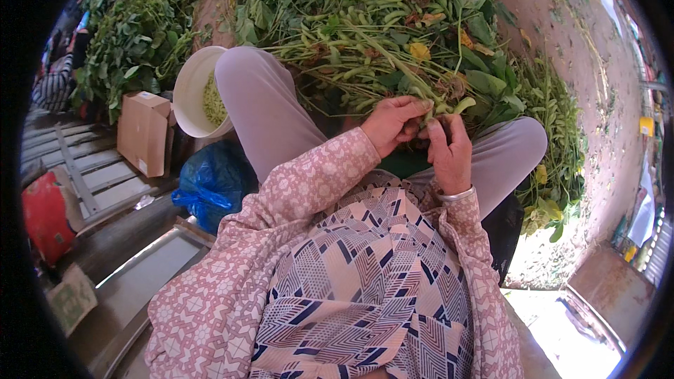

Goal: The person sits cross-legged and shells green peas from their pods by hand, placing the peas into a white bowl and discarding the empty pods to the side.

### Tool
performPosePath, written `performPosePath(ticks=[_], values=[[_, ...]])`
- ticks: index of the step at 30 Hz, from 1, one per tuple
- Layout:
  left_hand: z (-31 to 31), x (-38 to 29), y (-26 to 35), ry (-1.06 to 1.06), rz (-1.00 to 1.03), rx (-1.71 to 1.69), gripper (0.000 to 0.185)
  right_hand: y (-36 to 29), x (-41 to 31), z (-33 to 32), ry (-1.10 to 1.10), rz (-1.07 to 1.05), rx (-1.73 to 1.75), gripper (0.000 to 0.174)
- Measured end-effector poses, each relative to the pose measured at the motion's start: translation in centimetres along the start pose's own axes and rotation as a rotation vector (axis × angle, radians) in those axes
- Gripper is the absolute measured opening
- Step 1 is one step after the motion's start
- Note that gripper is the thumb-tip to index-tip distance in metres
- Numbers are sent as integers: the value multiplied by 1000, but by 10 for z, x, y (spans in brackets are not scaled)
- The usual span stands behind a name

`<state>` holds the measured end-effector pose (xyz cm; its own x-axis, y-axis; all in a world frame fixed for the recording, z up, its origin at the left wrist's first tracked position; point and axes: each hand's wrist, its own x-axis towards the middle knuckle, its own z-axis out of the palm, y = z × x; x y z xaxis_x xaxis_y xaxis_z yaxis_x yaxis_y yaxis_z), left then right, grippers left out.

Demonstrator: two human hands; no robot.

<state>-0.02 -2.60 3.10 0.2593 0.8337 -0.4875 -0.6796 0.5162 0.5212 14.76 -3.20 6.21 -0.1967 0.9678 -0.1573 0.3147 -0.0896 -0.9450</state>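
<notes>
Both hands meet above my lap, between my bent knees. My left hand (392, 123) pinches at a green bean pod between thumb and forefinger. From the other side, my right hand (450, 150) has its thumb and fingers closed on a green bean pod (464, 105), which pokes out above the knuckles. The fingers hide part of what they grip, so I cannot tell whether it is one pod or two. Right in front of the hands lies a heap of uprooted bean plants (389, 21), thick with green pods, leaves and a few yellowed leaves.
Beside my left knee stands a white bucket (189, 84) with shelled green beans (213, 102) inside. A cardboard box (141, 134) and a tied blue plastic bag (213, 179) sit at the left. More leafy plants (142, 31) are piled at the back left. Bare soil (595, 84) stretches along the right.
</notes>
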Motion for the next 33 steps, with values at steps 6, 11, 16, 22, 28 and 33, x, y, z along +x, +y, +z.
performPosePath(ticks=[6, 11, 16, 22, 28, 33], values=[[-14, 6, 4, 24, -1, 149, 11, -9, -3, 0, -200, 185, 40, 27], [-15, 5, 3, 36, -3, 178, 12, -7, -2, 4, -190, 363, 269, 23], [-24, 10, -1, -30, -78, 76, 14, -6, -4, 2, -232, 590, 638, 16], [-30, 10, -4, -83, -137, -51, 16, 5, -3, -1, -315, 646, 835, 16], [-24, 9, -2, -35, -65, 238, 21, 6, -2, 2, -235, 647, 642, 18], [-19, 4, 9, -29, -25, 430, 21, 9, 0, 4, -276, 619, 639, 15]])
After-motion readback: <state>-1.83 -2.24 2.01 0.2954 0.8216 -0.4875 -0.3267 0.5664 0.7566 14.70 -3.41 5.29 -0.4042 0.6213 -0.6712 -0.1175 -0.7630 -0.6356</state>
